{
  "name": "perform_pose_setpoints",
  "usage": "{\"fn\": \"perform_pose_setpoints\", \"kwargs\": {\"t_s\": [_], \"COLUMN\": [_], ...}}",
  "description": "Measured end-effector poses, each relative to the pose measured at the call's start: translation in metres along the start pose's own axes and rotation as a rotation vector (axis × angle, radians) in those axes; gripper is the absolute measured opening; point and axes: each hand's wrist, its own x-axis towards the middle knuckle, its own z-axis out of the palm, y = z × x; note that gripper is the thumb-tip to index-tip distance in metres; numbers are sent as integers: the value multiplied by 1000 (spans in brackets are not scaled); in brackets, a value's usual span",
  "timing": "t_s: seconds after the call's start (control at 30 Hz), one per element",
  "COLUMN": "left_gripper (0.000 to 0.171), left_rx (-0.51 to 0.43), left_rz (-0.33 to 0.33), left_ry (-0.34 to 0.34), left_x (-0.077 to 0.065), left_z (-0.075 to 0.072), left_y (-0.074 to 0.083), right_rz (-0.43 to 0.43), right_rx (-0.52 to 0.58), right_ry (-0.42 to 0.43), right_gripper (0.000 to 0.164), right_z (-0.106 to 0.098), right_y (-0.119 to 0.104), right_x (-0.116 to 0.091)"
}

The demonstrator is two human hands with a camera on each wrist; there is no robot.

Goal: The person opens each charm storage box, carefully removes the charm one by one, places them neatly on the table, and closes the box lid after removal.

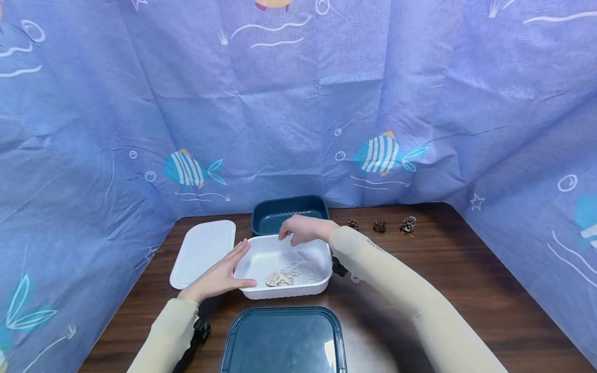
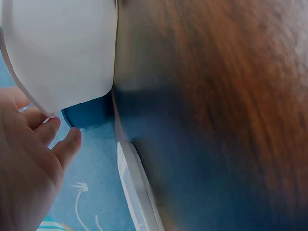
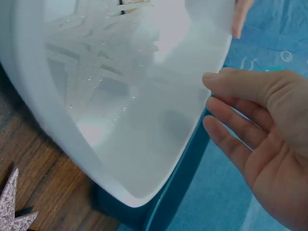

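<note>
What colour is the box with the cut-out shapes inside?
The box is white, inside and out; it shows best in the head view.

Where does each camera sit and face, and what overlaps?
Head: worn on the head, looking forward and down at the white box; both forearms, left hand, right hand show.
Left wrist: worn there, facing the box's outer wall and table; left hand shows.
Right wrist: worn there, looking into the box; right hand and some left fingers show.
Head and right wrist share the box's inside.
</note>
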Motion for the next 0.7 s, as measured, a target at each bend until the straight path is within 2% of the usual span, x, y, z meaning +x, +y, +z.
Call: {"fn": "perform_pose_setpoints", "kwargs": {"t_s": [0.2, 0.4, 0.7], "left_gripper": [108, 109, 109], "left_rx": [-3, -8, -1], "left_rz": [0, -2, 14], "left_ry": [7, 11, 16], "left_x": [0, 0, 0], "left_z": [1, 2, 1], "left_y": [0, -1, -1], "right_rz": [85, 125, 154], "right_rx": [-2, -24, -28], "right_ry": [-115, -195, -228], "right_gripper": [38, 40, 33], "right_z": [8, 18, 28], "right_y": [-2, -5, -6], "right_x": [5, 10, 12]}}
